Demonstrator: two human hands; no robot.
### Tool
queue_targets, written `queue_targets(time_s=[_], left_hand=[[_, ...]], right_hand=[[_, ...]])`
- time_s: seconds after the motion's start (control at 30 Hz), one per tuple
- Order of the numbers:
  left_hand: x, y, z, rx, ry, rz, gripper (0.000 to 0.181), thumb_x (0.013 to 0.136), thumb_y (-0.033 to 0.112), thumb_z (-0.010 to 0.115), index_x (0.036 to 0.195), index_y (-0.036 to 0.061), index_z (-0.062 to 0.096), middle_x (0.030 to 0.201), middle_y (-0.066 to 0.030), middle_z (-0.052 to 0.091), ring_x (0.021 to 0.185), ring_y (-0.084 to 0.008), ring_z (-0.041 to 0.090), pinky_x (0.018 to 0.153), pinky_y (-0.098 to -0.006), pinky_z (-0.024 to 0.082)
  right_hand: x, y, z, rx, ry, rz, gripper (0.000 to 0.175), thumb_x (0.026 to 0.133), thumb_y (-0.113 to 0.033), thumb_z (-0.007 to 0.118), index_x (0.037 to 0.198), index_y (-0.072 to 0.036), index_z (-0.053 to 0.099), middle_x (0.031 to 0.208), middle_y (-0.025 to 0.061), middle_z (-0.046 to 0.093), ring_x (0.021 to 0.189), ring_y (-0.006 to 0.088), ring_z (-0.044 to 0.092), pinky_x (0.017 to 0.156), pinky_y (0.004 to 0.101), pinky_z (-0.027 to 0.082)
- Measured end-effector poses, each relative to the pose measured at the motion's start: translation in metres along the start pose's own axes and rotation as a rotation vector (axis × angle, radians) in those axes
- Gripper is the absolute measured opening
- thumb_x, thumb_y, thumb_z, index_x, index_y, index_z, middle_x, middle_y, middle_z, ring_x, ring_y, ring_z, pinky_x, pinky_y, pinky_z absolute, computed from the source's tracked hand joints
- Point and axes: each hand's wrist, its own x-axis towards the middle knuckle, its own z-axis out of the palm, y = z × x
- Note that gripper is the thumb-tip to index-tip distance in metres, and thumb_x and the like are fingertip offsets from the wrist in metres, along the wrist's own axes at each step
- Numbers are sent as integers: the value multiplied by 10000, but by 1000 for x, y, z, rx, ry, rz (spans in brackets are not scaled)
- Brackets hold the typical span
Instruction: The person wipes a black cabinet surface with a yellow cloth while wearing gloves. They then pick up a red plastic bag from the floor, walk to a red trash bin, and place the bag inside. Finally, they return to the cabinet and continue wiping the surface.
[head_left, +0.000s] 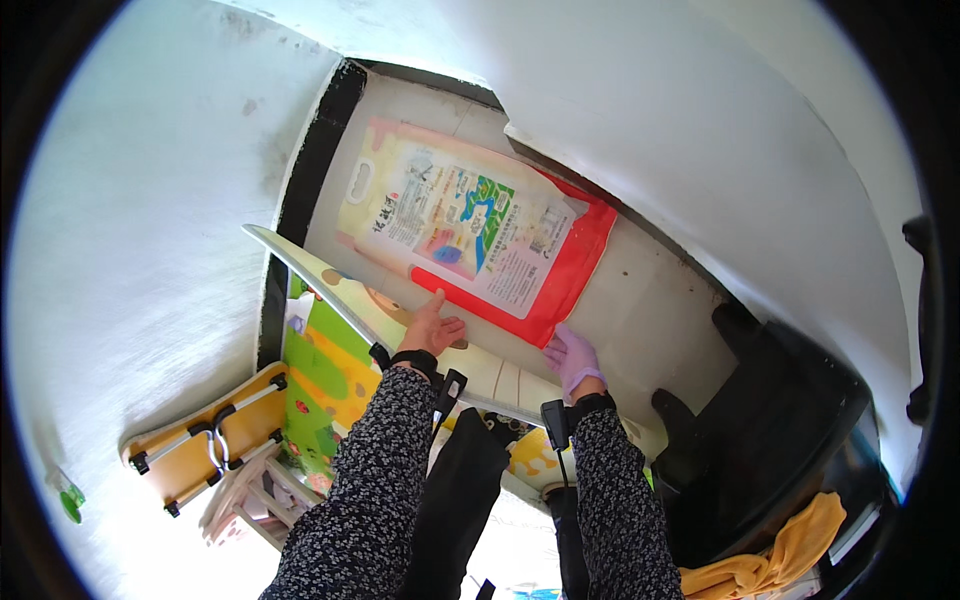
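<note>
A large flat printed plastic bag (465, 225), with a red border and a white cut-out handle (361, 181), lies on the pale tiled floor. Bare and empty, my left hand (431, 330) hovers by the bag's near red edge with its fingers apart. My right hand (574, 360), in a thin lavender glove, has its thumb and fingers at the bag's near right corner and appears to pinch it. Below both hands runs the raised edge of a cartoon-printed foam mat (495, 375), partly hidden by my forearms.
White walls with a black skirting (319, 142) close in on the left and far side. A folding table (210, 427) with metal legs leans at the left. To the right stands a black piece of furniture (772, 427), with an orange cloth (780, 547) near it.
</note>
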Motion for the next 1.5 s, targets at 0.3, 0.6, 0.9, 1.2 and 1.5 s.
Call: queue_targets(time_s=[0.3,0.6,0.9,1.2,1.5], left_hand=[[12,-11,4,-282,-67,135,611,831,538,584,1236,107,429,1150,-143,499,1018,-257,491,891,-376,389],[16,-5,11,-174,-80,273,254,867,308,612,1010,104,566,834,-32,640,711,-155,586,619,-310,476],[-16,15,39,-157,-67,287,117,855,111,588,957,58,565,747,-59,636,526,-137,581,420,-269,473],[-47,27,52,5,19,508,93,831,54,584,892,-15,605,742,-80,634,540,-145,598,465,-275,526],[-142,35,54,-120,-66,598,144,822,46,584,922,-51,619,731,-84,638,533,-152,596,460,-269,514]], right_hand=[[-18,-43,26,-677,70,-126,302,826,-306,596,937,-25,590,831,107,608,776,213,584,714,342,467],[39,-146,32,-83,42,-793,503,790,-137,656,1224,39,473,1170,157,545,1075,256,526,940,330,409],[-6,-184,45,-1164,132,-1004,217,752,-129,654,943,-28,626,917,164,623,874,324,589,773,364,467],[-55,-137,32,-1131,214,-1330,103,744,-83,633,795,-19,570,760,162,559,749,369,541,643,437,425],[-160,-132,33,-1155,258,-1311,231,737,-51,614,968,-40,618,981,136,613,900,331,582,778,388,476]])
